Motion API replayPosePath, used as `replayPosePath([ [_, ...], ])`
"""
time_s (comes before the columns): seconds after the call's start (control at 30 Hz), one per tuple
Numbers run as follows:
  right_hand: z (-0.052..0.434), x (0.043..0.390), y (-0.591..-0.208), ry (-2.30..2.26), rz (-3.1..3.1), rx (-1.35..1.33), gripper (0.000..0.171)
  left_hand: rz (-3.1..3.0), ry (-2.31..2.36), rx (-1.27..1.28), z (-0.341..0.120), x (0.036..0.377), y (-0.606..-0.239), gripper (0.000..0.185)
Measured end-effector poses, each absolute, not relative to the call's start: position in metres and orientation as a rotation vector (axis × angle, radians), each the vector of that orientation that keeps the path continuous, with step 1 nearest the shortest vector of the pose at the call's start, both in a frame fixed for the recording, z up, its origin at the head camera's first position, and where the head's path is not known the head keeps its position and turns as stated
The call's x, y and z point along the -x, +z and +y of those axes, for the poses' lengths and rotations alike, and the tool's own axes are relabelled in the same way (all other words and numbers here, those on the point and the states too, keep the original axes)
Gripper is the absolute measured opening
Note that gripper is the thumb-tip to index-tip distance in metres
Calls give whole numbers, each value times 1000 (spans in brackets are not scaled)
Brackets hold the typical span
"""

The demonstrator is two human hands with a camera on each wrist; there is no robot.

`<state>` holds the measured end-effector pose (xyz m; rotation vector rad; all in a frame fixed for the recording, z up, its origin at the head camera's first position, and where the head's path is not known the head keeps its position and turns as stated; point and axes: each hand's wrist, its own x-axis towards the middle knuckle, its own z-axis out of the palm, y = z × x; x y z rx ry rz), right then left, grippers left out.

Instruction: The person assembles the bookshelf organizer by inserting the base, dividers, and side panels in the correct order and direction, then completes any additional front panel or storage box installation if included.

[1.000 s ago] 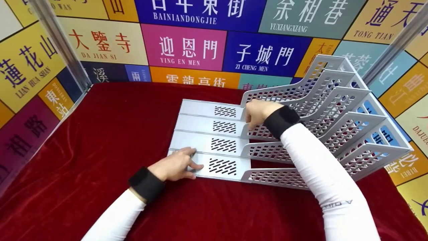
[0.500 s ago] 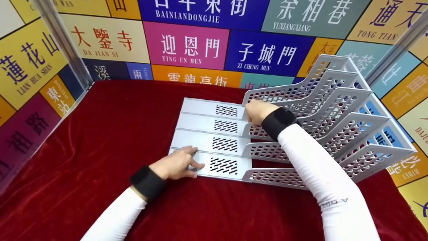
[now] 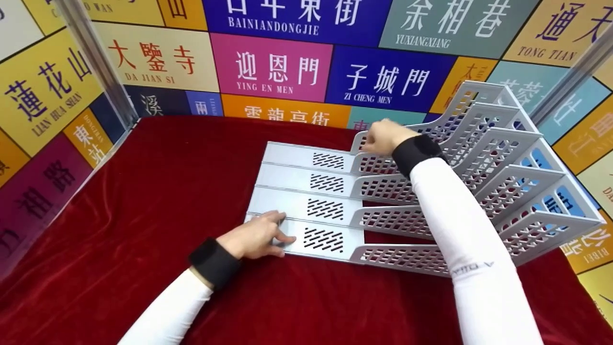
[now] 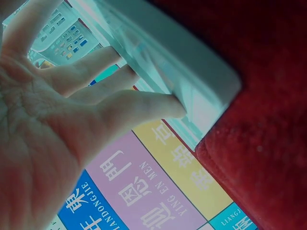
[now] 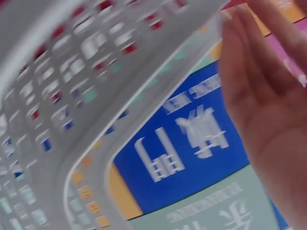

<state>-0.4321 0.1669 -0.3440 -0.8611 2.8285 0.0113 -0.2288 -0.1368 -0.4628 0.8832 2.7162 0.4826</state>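
Item: grey file rack point(image 3: 335, 211), four slotted trays with perforated dividers point(image 3: 488, 158) rising at its right end. It lay on the red cloth point(image 3: 143, 201), toward the far right corner of the table, its rear end close to the right edge.

Left hand point(image 3: 254, 237): I saw it flat on the near-left corner of the nearest tray, fingers point(image 4: 139, 108) straight and slightly spread, tips pressing on the tray's rim, nothing gripped.

Right hand point(image 3: 383, 136): it sat at the top edge of the farthest divider, where that divider meets the farthest tray. In the head view its fingers looked bent over that edge; the wrist view showed them point(image 5: 254, 81) nearly straight beside the blurred mesh, so I could not tell whether they gripped it.

Surroundings: walls of coloured sign panels point(image 3: 268, 72) stood behind the table's far and side edges.
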Motion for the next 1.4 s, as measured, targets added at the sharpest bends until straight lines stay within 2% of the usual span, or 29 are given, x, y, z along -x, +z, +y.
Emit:
replayPosePath([
  [0.1, 176, 446, -352, 42, 2909, 861, 19, 2714, 481, -864, -137, 228, -464, 39],
  [0.33, 185, 461, -360, 198, 2723, 751, 38, 2699, 485, -858, -137, 229, -462, 39],
  [0.57, 173, 449, -326, 275, 2694, 780, 32, 2706, 467, -867, -140, 230, -460, 39],
  [0.8, 170, 453, -297, 212, 2711, 643, 37, 2710, 464, -833, -139, 230, -459, 39],
  [1.0, 188, 472, -318, 220, 2755, 551, 20, 2702, 486, -840, -138, 229, -462, 39],
  [1.2, 198, 481, -339, 257, 2726, 647, 27, 2689, 503, -834, -138, 229, -463, 39],
  [1.4, 197, 486, -340, 263, 2686, 651, 22, 2697, 486, -813, -138, 230, -462, 39],
])
